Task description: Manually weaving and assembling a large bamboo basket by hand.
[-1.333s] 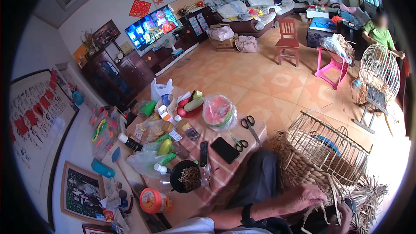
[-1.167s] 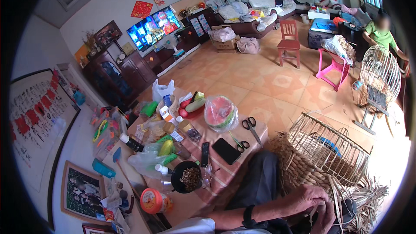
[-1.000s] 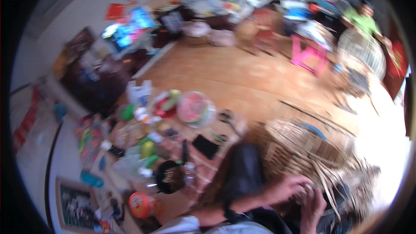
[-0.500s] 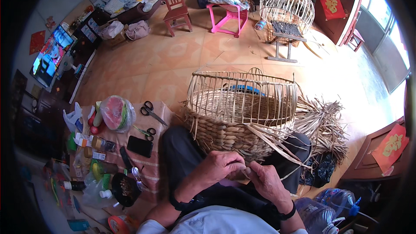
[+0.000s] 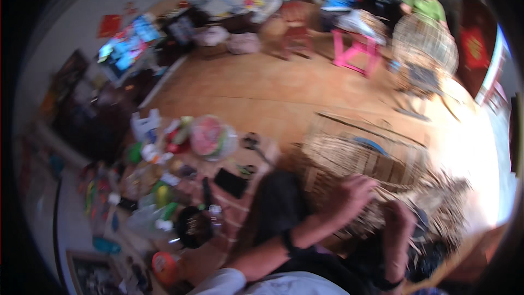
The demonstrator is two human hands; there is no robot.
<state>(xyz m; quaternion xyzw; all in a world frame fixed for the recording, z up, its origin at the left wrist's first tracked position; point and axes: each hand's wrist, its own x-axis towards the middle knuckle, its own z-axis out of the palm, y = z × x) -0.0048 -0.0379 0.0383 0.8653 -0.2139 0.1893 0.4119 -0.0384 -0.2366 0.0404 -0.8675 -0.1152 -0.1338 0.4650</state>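
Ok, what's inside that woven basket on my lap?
Through the open slats of the basket a blue curved object shows near the top. The picture is blurred, and the left hand and right hand cover the lower front, so anything deeper stays hidden.

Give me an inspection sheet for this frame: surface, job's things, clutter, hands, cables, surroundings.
Surface: low table at the person's left, crowded; tiled floor beyond.
Job's things: half-woven wicker basket on the lap, loose strips trailing at its right.
Clutter: black phone, dark bowl, bagged pink item, bottles and packets; frame is blurred.
Hands: left hand on the basket's near rim; right hand lower at the weave; grip unclear.
Cables: nothing seen.
Surroundings: lit screen, pink stool, domed cage, another person in green.
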